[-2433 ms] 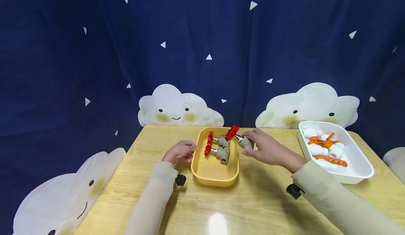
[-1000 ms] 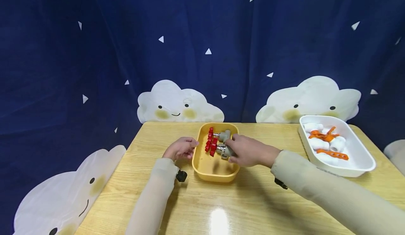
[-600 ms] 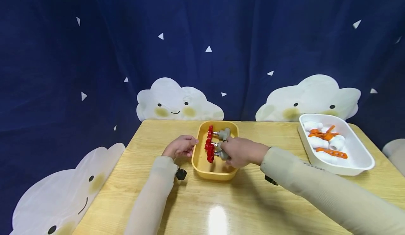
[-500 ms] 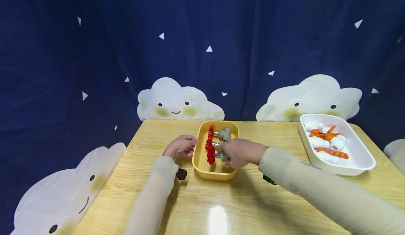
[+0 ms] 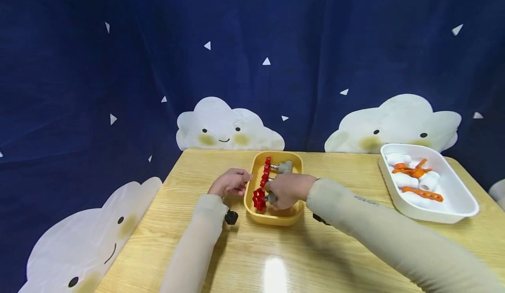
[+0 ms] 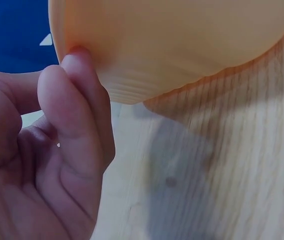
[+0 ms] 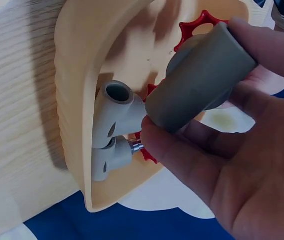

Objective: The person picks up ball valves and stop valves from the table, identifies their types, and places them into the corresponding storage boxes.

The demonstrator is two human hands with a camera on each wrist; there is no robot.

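Observation:
My right hand grips the thick grey pipe body of a stop valve, thumb and fingers at its two ends. The valve's red handwheel points left in the head view. It is low inside the yellow plastic bin. Two like valves lie behind it in the bin: the far valve shows well, while my hand covers much of the nearer valve. At the bin's left side, my left hand pinches the rim with curled fingers; a fingertip presses the outer wall.
A white tray stands on the right of the wooden table. In it lie several white pipe fittings and orange strap-like pieces. A dark blue curtain with white clouds hangs behind the table's back edge.
My right hand has carried the valve from above the bin's right rim down into it, nearest the front. Its handwheel has just turned more toward the camera. The left hand keeps its place.

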